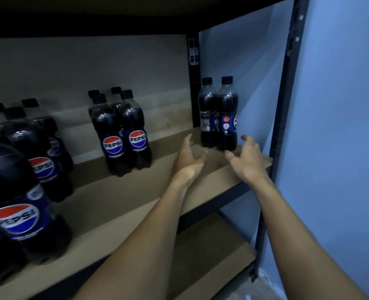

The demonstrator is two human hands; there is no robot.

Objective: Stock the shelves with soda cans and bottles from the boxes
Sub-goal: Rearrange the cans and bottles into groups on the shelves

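A person's left hand (189, 161) and right hand (247, 158), both spread open and holding nothing, are hovering just in front of two Pepsi bottles (219, 118) standing together at the right end of the shelf (136, 191); a careless nudge could be tipping them off its side

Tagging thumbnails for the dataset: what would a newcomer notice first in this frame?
The left hand and right hand, both open and holding nothing, are stretched toward a pair of Pepsi bottles standing at the right end of the shelf. Further left on the same shelf stand a cluster of four bottles and, nearest the camera, another group of Pepsi bottles.
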